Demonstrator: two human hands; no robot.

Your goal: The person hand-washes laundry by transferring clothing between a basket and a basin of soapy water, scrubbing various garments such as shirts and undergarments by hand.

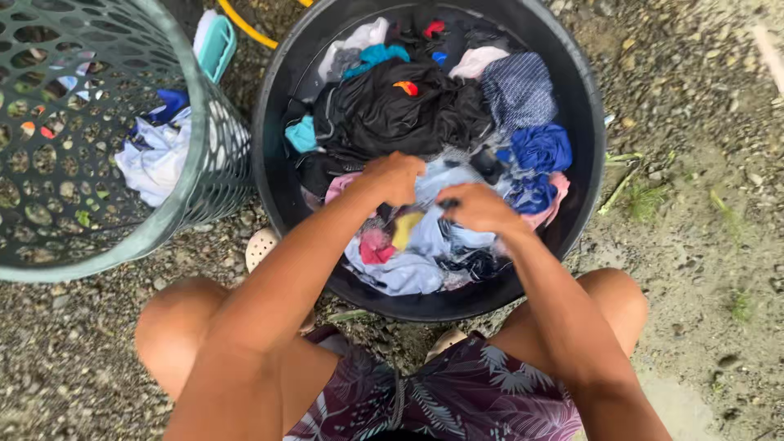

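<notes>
A big black round tub (273, 175) stands on the gravel in front of my knees, full of wet clothes in black, blue, pink and pale blue. Both fists are down in it near the front. My left hand (394, 175) is closed on a fold of a pale blue garment (441, 175). My right hand (478, 208) grips the same pale blue cloth a little to the right, and a small dark bit of fabric shows between the two hands. A black garment (400, 114) lies just beyond my hands.
A green perforated laundry basket (204, 188) stands at the left, touching the tub, with white and blue clothes (155, 155) inside. A teal handled item (216, 45) sits behind it. A yellow hose (245, 28) curves at the top. Gravel ground surrounds everything.
</notes>
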